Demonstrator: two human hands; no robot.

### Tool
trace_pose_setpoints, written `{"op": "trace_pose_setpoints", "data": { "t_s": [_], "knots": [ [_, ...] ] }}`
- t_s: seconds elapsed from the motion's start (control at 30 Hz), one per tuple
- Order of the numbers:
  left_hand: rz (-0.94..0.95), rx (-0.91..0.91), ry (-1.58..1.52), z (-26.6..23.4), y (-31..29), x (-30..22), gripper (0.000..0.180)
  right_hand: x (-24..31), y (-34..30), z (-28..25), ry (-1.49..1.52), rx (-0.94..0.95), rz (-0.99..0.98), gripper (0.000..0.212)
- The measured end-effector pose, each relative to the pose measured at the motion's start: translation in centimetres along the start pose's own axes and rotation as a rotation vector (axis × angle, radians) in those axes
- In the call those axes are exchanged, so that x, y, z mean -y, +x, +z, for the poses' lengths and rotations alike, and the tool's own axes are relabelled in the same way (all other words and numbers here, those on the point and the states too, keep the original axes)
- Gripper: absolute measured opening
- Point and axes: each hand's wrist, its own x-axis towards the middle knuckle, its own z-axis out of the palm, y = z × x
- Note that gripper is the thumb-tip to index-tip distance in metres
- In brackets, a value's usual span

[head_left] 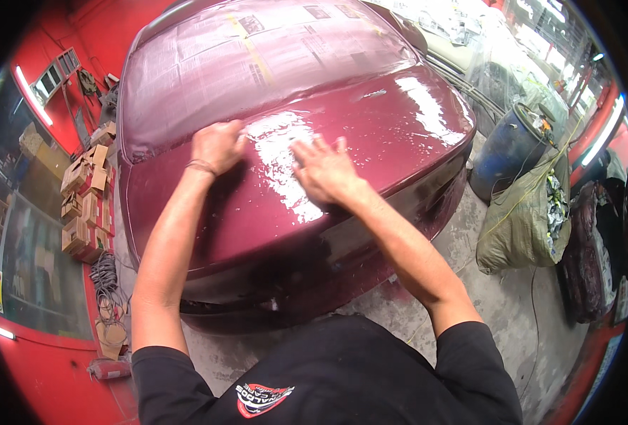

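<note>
Both my arms reach over the broad maroon panel at the end of a car, its glossy surface dotted with water drops. Toward the panel's left part, my left hand is closed with the fingers curled under; whatever it may hold is hidden. My right hand rests palm down near the panel's middle, fingers stretched and spread, beside a bright light reflection. Beyond the hands, a cloudy plastic sheet with tape covers the car's window.
Cardboard boxes are stacked at the left wall above a coiled cable. On the right stand a blue drum and a stuffed green sack. Another car under plastic is at the far right. Concrete floor surrounds the car.
</note>
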Motion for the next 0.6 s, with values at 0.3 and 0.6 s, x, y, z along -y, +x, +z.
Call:
{"op": "trace_pose_setpoints", "data": {
  "t_s": [0.3,0.6],
  "knots": [
    [-0.185,-0.219,-0.024,1.4,-9.8,8.8,0.024,-27.2,0.0,0.5,0.005,-0.142,0.424,0.056],
    [-0.249,-0.202,-0.041,-0.6,-11.7,9.5,0.027,3.1,9.8,1.5,0.068,-0.105,-0.277,0.059]
  ]
}}
